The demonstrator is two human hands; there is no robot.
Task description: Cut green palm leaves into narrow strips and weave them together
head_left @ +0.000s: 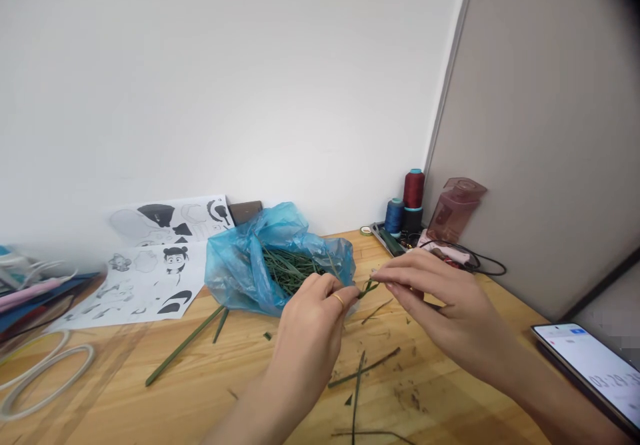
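a: what are the hands doing over there?

b: the left hand and the right hand meet above the pale wooden tabletop, both pinching one short green leaf strip between them. the left fingers are curled in, thumb and forefinger closed on one end of the strip; there's a thin gold ring on one finger. the right hand is flatter, fingers stretched out, tips nipped on the other end

a: and where does the strip sit?

b: up off the table, just in front of the crumpled blue plastic bag, which is full of more thin green strips

a: anything else lying about?

b: a long green stalk left of the hands, loose dark green strips and scraps beneath them. black-and-white cartoon printouts lean by the wall, white tape rings lie at the far left, and spools of dark red and blue thread stand at the back beside a pinkish translucent bottle. a smartphone with a lit screen rests at the right edge
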